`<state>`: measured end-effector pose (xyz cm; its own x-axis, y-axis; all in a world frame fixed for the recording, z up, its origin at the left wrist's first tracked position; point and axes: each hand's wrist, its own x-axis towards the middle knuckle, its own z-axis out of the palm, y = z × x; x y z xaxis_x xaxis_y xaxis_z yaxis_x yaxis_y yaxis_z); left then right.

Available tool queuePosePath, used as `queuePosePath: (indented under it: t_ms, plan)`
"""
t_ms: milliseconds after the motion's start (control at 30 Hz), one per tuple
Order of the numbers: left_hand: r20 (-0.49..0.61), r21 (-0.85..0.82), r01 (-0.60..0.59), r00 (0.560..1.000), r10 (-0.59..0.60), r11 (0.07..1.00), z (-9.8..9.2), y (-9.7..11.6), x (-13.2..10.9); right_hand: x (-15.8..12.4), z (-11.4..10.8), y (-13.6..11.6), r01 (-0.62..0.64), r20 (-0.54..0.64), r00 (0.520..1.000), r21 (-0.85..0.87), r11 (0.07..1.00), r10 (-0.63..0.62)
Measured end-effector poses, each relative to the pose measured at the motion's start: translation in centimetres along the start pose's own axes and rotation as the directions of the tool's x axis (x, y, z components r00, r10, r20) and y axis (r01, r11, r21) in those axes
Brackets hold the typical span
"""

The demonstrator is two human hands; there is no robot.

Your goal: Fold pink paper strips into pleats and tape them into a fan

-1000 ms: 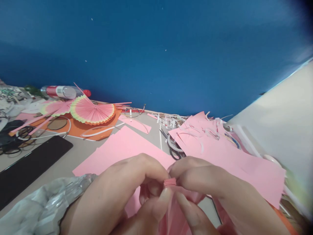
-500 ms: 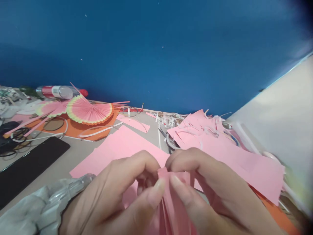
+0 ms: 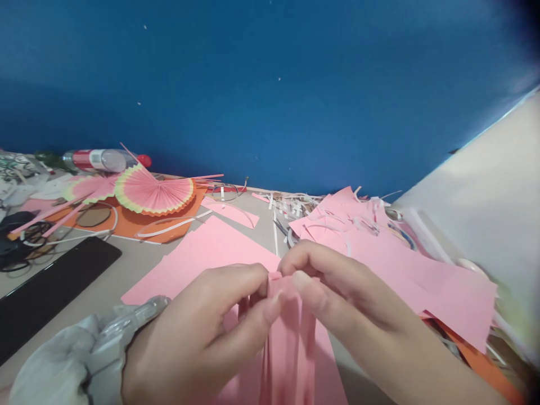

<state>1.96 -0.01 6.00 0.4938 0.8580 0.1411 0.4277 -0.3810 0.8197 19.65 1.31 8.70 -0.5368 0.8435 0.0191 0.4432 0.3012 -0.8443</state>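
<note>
1. Between left hand and right hand: pleated paper.
2. Just behind them, on the worktop: a loose sheet.
3. Far behind-left: a fan, a bottle behind it.
4. Behind-right: a sheet pile.

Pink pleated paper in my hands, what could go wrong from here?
1. The left hand and right hand pinch only the top end of the pink pleated paper; the pleats below spread apart, so the folds may slip open.
2. The pleats lie over a flat pink paper sheet of the same colour and could snag or crease it.
3. Thin white paper trimmings lie on the table beyond the hands and might get caught in the folds.
</note>
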Motion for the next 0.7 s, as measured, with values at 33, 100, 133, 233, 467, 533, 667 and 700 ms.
queuePosePath:
  t_ms: [33,100,133,233,467,533,667,700]
  plan:
    - [0.014,0.003,-0.012,1.000,0.012,1.000,0.0,0.0,0.2,0.1,0.0,0.2,-0.029,0.035,0.999,-0.022,0.999,0.030]
    - [0.065,-0.019,-0.039,0.997,0.040,0.999,0.1,-0.1,0.4,0.2,0.1,0.5,-0.069,0.084,0.993,-0.101,0.992,0.078]
    - [0.087,-0.033,-0.037,0.995,0.040,0.999,0.2,-0.2,0.5,0.3,0.2,0.7,-0.074,0.093,0.992,-0.147,0.986,0.088]
    - [0.121,-0.046,0.021,0.992,-0.015,0.999,0.4,-0.5,0.6,0.6,0.3,1.1,-0.055,0.083,0.994,-0.251,0.967,0.078]
    - [0.152,-0.102,0.213,0.969,-0.197,0.972,1.4,-0.5,0.1,0.6,-0.3,1.6,0.019,-0.127,0.991,-0.219,0.976,-0.048]
    - [0.099,-0.009,0.202,0.975,-0.200,0.979,1.6,-0.5,0.0,0.6,-0.3,1.7,0.033,-0.160,0.985,-0.194,0.980,-0.065]
    - [0.021,0.099,0.202,0.979,-0.205,0.974,1.9,-0.8,0.0,0.7,-0.1,1.8,0.047,-0.195,0.977,-0.206,0.977,-0.088]
    - [0.007,0.111,0.197,0.980,-0.199,0.974,1.9,-0.8,0.0,0.8,-0.1,1.9,0.042,-0.204,0.975,-0.219,0.975,-0.087]
